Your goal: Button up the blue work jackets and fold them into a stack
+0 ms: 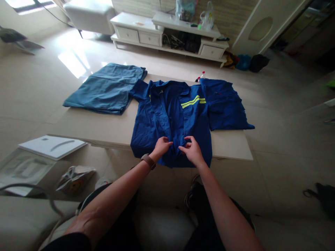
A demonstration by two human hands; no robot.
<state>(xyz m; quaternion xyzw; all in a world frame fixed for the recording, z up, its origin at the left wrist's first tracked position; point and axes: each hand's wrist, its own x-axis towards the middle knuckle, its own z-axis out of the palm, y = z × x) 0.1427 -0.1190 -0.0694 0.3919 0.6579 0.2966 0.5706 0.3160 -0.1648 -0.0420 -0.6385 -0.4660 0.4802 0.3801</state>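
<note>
A blue work jacket [153, 122] with yellow stripes lies spread on the low table, its front parted and its lower edge hanging over the near side. My left hand [162, 145] pinches the jacket's left front edge near the hem. Opposite it, my right hand [193, 150] has thumb and fingers closed on the right front edge. A small gap of blue cloth separates the two hands. Folded grey-blue cloth [104, 89] lies to the left of the jacket, partly under its sleeve. On the right, a folded dark blue garment [226, 104] touches the jacket.
The pale table [86, 122] stands on a tiled floor. Behind it are red-capped bottles [203, 74] and a white TV cabinet [150, 37]. At the lower left sit a white box [52, 146] and a plastic bag [75, 179]. Dark bags [258, 62] rest by the far wall.
</note>
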